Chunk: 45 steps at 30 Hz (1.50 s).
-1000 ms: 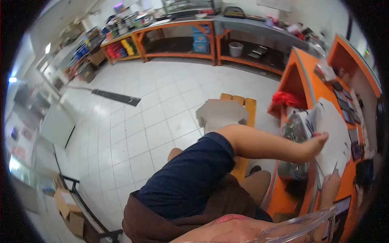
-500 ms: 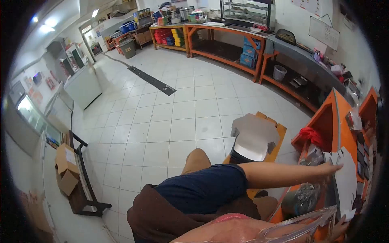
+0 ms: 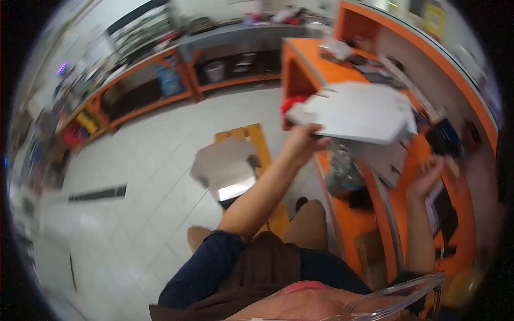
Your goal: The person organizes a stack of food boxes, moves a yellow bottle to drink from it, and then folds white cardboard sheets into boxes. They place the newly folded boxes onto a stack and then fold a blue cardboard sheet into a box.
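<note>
My left hand [image 3: 305, 142] is closed on the near-left edge of a flat, unfolded white cardboard box [image 3: 358, 115], thumb underneath, holding it over the orange counter. Another greyish cardboard sheet [image 3: 377, 158] shows below it. My right hand [image 3: 427, 176] is off to the right over the counter, apart from the cardboard. Its fingers are loosely curled and slightly blurred, with nothing visible in them. Ahead of my knees, a partly folded cardboard box [image 3: 227, 168] with a white inside sits on a yellow wooden bench [image 3: 262, 155].
The orange counter [image 3: 364, 224] has shelves and a raised orange ledge along the right. A dark tablet-like device [image 3: 441, 208] and a black object [image 3: 443, 137] lie near my right hand. A bin with a clear plastic bag [image 3: 342, 171] stands below the cardboard. Orange-framed tables [image 3: 187, 80] line the far wall.
My view has swung right toward the counter. My left hand has lifted the flat cardboard box away from the counter's side, and my right hand has come away from its near edge.
</note>
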Each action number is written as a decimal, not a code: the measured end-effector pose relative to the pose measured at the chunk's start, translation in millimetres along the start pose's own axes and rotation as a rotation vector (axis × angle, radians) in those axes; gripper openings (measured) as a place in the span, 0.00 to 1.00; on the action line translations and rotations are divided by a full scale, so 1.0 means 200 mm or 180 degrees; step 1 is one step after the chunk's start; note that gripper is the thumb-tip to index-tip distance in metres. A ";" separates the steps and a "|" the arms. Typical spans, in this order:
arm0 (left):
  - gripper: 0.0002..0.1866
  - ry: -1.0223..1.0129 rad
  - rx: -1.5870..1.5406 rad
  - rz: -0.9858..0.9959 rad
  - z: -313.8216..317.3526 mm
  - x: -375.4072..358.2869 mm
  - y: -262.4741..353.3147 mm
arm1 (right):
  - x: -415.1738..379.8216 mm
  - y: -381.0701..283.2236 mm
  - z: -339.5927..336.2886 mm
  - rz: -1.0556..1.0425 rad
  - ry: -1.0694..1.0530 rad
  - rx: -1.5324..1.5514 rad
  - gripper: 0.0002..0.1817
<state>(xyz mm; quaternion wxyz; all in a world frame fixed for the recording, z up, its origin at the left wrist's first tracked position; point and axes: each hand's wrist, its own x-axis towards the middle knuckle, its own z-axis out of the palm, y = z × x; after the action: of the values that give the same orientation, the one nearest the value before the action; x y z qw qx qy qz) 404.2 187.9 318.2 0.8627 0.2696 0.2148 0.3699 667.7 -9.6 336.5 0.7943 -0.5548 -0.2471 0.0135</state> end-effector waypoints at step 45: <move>0.13 -0.0301 0.3502 0.1541 -1.00 -1.16 -0.37 | -1.29 0.55 0.48 0.0160 -0.1766 -0.1194 0.34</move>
<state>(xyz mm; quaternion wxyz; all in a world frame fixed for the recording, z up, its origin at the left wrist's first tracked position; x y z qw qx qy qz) 182.5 31.2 159.1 0.4964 0.7338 0.2686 0.3780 429.2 40.8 165.5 0.5803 -0.6724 -0.4382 0.1380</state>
